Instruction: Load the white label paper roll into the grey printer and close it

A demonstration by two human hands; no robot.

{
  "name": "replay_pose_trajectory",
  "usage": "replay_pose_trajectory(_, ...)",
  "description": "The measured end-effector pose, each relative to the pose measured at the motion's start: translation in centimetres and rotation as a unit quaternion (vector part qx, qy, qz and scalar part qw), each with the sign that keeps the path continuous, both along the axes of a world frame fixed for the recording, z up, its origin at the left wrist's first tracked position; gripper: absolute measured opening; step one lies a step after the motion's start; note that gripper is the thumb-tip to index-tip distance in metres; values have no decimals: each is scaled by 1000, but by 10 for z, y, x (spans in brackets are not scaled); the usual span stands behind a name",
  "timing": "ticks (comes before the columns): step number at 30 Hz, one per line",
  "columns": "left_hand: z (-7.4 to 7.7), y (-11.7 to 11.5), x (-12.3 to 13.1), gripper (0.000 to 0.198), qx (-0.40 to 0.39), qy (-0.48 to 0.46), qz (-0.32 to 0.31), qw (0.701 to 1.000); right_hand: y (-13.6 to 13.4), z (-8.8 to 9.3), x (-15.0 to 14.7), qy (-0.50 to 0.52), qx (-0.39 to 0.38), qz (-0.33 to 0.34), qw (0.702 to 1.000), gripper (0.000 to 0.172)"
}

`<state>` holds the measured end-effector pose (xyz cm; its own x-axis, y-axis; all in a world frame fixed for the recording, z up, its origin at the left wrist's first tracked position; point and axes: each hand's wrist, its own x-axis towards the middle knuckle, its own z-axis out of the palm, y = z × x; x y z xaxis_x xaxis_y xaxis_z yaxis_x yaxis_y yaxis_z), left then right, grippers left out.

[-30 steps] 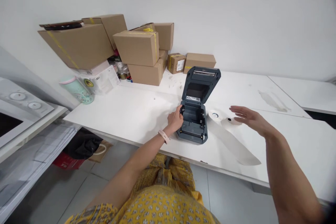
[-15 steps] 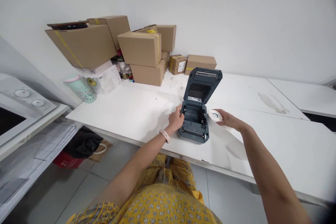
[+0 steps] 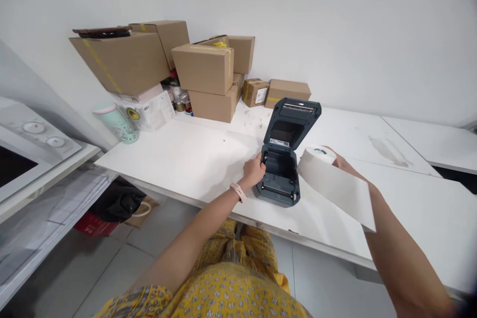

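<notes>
A dark grey label printer (image 3: 278, 197) stands on the white table with its lid (image 3: 292, 121) tilted up and back. Its inner roll bay is bare. My left hand (image 3: 254, 172) grips the printer's left edge, the fingers bent over the side by the bay. To the right of the printer, my right hand (image 3: 343, 162) holds a roll of white label paper (image 3: 318, 160), mostly from behind, so some of its fingers are hidden. A long loose strip of paper hangs from the roll toward my right forearm.
Cardboard boxes (image 3: 201, 69) are stacked at the back left, with smaller ones (image 3: 287, 93) along the wall. A mint tumbler (image 3: 118, 124) stands beside a white box (image 3: 152, 112). At far left is a white microwave (image 3: 44, 129). The table's front edge (image 3: 223, 213) runs close to my body.
My right hand has lifted and turned the paper roll, moving it slightly right; its loose strip now swings up off the table. My left hand stays on the printer's edge.
</notes>
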<state>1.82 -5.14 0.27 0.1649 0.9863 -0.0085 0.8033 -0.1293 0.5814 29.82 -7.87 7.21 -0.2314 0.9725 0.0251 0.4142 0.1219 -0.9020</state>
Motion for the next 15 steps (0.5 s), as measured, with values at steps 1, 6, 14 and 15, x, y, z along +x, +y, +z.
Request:
replay_pose_trajectory(1,-1,0,-1,58,1,-3,-4,1000,4,9,-14,-17,6,26,999,73)
replay_pose_trajectory(6,0,3,-11,53,5,-60,-38,997,34,30,-77,-186,8,164,969,64)
replay_pose_trajectory(14,9,1,-16,50,-31,-110,-32,993,76,6,-98,-380,-17,196,904,52)
replay_pose_trajectory(15,9,1,-15,50,-32,-104,-30,994,79,2,-99,-393,-19,196,898,52)
